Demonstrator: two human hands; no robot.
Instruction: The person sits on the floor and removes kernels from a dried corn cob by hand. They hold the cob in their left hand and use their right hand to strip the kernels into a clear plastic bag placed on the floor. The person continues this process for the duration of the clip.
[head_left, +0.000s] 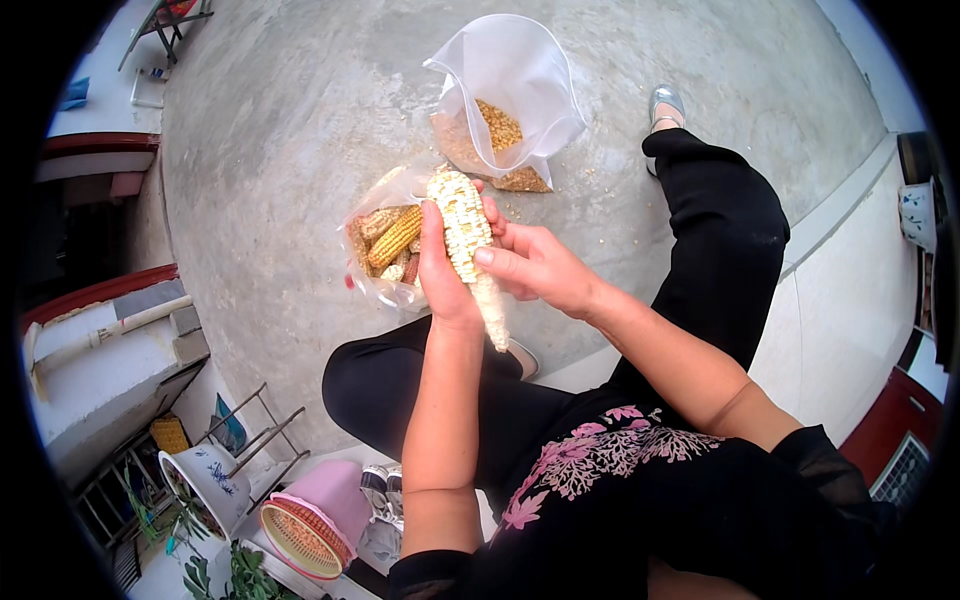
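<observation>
An ear of pale corn (459, 217) is gripped between my two hands; its lower end is a bare, tapering cob. My left hand (442, 270) wraps it from the left side, thumb along the kernels. From the right, my right hand (536, 259) holds it with the thumb pressed near the lower edge of the kernels. Below the hands, to the left, a clear plastic bag (405, 296) holds several cobs and a yellow ear of corn (396, 236). Farther out, a translucent white bag (525, 60) stands with its mouth spread, with loose corn kernels (501, 126) inside.
Loose kernels are scattered on the concrete floor (285, 187) around the bags. At the lower left are a pink bin (330, 480) topped by a basket of kernels (300, 536), a white flowerpot (217, 480), shoes (382, 487) and a metal rack (262, 427). A low step runs along the right.
</observation>
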